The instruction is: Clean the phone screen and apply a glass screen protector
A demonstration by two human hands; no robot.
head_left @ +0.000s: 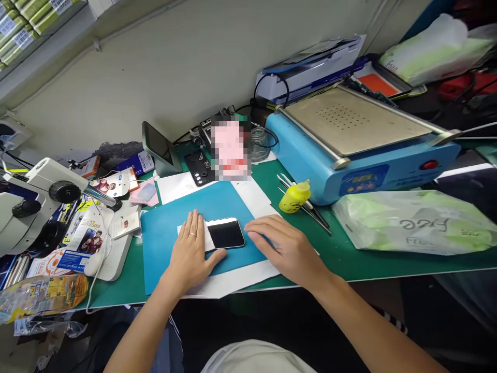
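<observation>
A smartphone (228, 234) with a dark screen lies face up on a blue mat (163, 269). Flat across its left part, my left hand (193, 246) presses on a white sheet or wipe (208, 239), fingers stretched out and a ring on one finger. The hand hides most of that white piece. Just right of the phone's right end hovers my right hand (285, 246), its fingers slightly bent and the thumb apart from them. Nothing shows between them.
To the right are a yellow squeeze bottle (295, 197), tweezers (318, 220), a blue heating machine (322, 173) and a tissue pack (415, 223). A microscope (58, 191) stands left, near a clear bottle (42, 295). A display stand (161, 147) and a blurred pink item (231, 145) sit behind the mat.
</observation>
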